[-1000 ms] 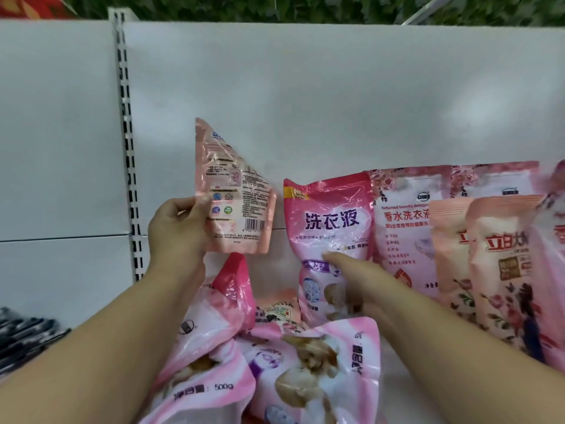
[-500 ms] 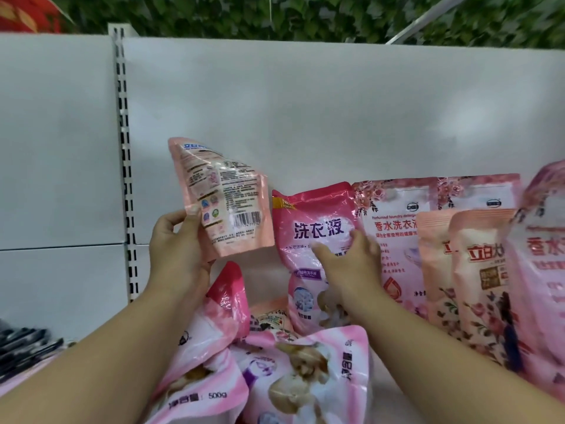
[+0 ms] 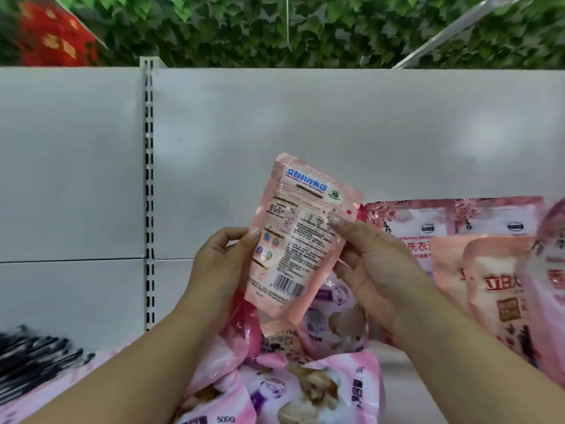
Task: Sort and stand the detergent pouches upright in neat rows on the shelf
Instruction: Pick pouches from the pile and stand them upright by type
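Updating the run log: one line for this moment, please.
left hand: holds peach pouch | right hand: pinches same pouch | pouch: raised, back label facing | loose pouches: unsorted

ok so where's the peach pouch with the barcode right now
In the head view, centre frame, the peach plastic pouch is held in the air by both hands, left hand and right hand, above the toppled pink pouches.

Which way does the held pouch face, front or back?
Back: the peach pouch shows barcode and fine print, gripped by left hand and right hand.
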